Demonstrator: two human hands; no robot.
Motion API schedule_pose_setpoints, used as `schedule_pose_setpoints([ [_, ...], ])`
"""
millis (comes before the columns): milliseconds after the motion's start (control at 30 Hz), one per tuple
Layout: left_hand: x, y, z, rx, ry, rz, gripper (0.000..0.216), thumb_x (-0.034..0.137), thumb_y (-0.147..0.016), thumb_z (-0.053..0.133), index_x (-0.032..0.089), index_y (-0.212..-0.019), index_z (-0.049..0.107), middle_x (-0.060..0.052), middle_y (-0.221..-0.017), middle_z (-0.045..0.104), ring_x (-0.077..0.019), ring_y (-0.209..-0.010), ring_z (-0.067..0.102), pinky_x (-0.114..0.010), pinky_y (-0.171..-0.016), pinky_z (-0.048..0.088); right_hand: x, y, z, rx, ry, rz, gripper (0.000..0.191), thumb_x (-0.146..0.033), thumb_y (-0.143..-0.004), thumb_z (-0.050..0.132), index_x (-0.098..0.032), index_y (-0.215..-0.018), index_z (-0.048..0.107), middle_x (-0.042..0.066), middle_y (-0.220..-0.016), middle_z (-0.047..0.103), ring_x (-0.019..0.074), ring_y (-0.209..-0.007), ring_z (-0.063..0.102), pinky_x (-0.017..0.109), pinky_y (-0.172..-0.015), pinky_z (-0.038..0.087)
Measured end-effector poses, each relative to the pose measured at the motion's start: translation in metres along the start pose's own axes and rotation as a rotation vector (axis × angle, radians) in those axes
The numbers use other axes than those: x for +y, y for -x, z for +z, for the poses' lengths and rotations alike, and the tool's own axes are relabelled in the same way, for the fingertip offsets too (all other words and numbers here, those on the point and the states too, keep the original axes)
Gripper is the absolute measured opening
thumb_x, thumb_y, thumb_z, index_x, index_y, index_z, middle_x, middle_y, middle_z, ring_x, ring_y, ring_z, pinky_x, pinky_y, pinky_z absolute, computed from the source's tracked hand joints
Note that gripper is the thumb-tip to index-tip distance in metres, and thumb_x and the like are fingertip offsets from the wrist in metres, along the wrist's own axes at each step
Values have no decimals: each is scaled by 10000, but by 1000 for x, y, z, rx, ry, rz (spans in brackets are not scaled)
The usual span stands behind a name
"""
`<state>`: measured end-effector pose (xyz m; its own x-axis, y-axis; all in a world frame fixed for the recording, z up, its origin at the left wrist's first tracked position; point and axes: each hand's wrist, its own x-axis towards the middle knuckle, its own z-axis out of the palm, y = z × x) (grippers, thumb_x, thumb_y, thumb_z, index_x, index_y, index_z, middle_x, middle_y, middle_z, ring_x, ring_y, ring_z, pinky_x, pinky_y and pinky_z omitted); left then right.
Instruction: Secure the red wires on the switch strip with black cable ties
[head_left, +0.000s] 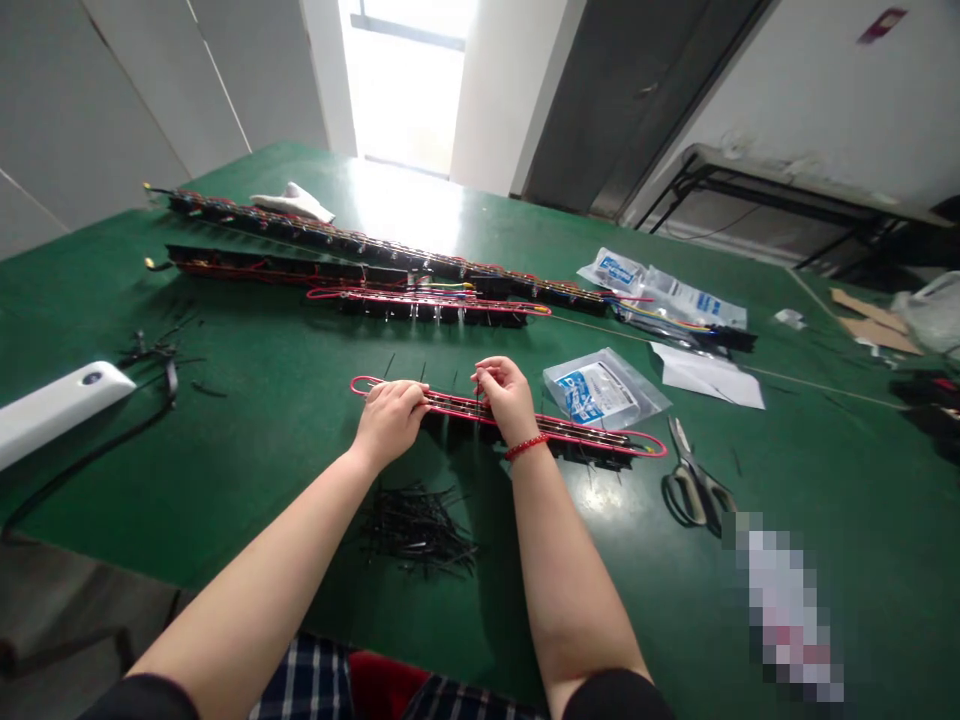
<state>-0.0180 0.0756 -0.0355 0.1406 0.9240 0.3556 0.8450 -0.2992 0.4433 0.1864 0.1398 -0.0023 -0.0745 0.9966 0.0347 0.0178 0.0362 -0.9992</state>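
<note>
A long black strip with red wires looped along its top (585, 436) lies across the green table in front of me. My left hand (390, 418) rests curled on its left part, fingers pressed onto the red wires. My right hand (506, 398), with a red bead bracelet at the wrist, sits on the middle of the strip, fingers pinched together above the wires; what they pinch is too small to name. A heap of black cable ties (416, 525) lies on the table between my forearms.
Three similar wired strips (390, 262) lie farther back. Scissors (694, 480) lie right of the strip, plastic bags (604, 390) and white paper (709, 375) beyond. A white device (56, 405) with a black cable lies at the left. Cut tie ends (154, 350) are scattered.
</note>
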Motion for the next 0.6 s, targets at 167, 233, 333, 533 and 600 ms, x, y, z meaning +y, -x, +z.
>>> schedule_pose_setpoints([
  [167,3,-17,10,1,16,14,85,265,-971,546,243,-983,627,-43,-1205,734,-258,-1125,652,-442,-995,424,-1,-11,-9,31,-76,-28,295,-466,-778,736,-223,-886,607,-8,-782,690,118,-632,629,232,-543,495],
  [233,4,-24,11,-8,33,22,81,263,-962,546,242,-969,623,-40,-1201,736,-254,-1123,653,-440,-990,425,-1,-13,-10,28,-121,-49,298,-474,-794,736,-228,-899,606,-6,-799,703,120,-650,643,252,-592,527],
  [333,8,-33,9,-23,33,41,65,266,-935,553,236,-913,606,-36,-1159,744,-249,-1087,661,-435,-981,430,2,-14,-8,8,-162,-45,318,-496,-796,748,-232,-903,604,-4,-812,718,127,-672,660,283,-658,559],
  [533,18,-48,7,-36,-190,94,77,251,-878,537,224,-829,589,-59,-864,696,-249,-838,645,-392,-803,462,7,-15,-9,35,-181,-18,334,-513,-784,764,-233,-891,617,-13,-805,711,135,-709,682,308,-726,591],
  [600,18,-51,10,-29,-241,122,108,241,-888,511,222,-806,579,-63,-803,661,-242,-778,625,-371,-725,447,7,-15,-9,42,-182,-17,337,-514,-790,761,-232,-896,610,-12,-808,709,138,-722,691,312,-733,600],
])
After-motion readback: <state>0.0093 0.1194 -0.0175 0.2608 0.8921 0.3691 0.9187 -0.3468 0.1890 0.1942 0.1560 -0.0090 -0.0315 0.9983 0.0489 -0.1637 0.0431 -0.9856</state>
